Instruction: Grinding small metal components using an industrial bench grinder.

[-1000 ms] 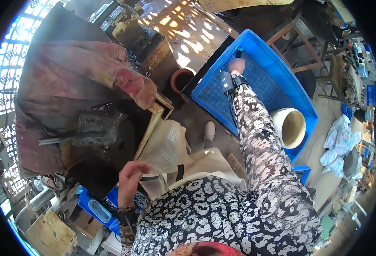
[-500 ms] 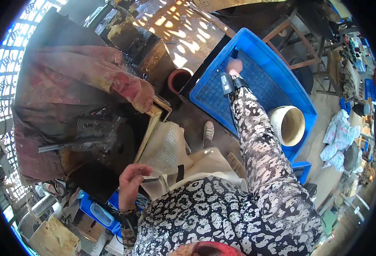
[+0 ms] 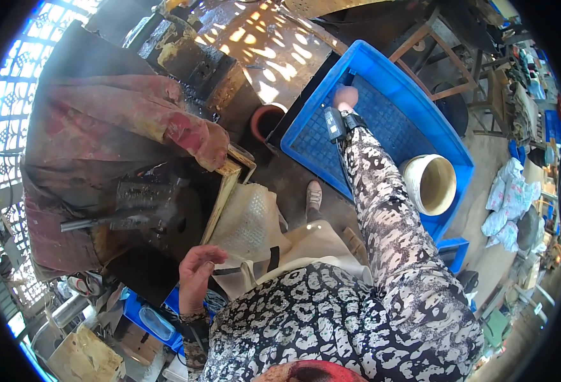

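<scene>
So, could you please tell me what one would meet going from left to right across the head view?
Bare left grip → reddish-brown round pot → pale lace-up shoe → bare right grip → cream cylindrical bucket → pale patterned bags.

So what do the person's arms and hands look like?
The long sleeves are dark with pale blotches. No glove shows on the left hand or the right hand. The right wrist wears a black strap with a small dark box.
</scene>
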Motion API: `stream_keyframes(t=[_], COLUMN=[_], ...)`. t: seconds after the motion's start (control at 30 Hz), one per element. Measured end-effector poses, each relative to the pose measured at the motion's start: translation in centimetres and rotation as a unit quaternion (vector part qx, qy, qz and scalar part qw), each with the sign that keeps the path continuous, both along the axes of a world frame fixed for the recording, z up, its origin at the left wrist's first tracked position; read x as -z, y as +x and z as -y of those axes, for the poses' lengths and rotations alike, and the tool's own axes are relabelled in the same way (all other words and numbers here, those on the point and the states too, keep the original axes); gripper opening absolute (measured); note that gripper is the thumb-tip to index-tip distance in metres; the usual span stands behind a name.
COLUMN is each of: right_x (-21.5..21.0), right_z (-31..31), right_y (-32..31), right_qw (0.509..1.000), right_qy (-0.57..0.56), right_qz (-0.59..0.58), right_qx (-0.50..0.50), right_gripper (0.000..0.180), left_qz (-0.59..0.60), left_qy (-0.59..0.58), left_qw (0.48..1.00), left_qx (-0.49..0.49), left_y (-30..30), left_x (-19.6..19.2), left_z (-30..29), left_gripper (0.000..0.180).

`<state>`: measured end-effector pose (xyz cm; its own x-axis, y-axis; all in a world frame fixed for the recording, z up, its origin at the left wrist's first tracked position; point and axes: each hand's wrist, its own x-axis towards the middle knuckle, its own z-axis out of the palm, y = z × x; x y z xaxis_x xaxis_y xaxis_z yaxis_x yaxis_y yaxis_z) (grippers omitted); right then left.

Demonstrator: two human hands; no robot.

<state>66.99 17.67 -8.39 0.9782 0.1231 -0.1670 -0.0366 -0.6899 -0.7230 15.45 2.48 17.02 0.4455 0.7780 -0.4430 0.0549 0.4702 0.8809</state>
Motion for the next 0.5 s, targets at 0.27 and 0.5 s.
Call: stream_keyframes(t=[0.27, 0.5], right_x=[-0.46, 0.07], right_z=[0.1, 0.05], right_y=[-0.51, -0.19], right_qw=[0.995, 0.99], right_qy=[-0.036, -0.065], right_qz=[0.038, 0.056], right_qx=[-0.085, -0.111], right_gripper=[0.021, 0.021], left_qz=[-0.003, 0.0], left_qy=[-0.007, -0.006], left_qw=[1.0, 1.0], left_qx=[-0.003, 0.002], left_y=[-0.23, -0.39], left_x=[0.25, 0.36], left_z=[0.15, 0.01], left_gripper=[0.041, 0.04])
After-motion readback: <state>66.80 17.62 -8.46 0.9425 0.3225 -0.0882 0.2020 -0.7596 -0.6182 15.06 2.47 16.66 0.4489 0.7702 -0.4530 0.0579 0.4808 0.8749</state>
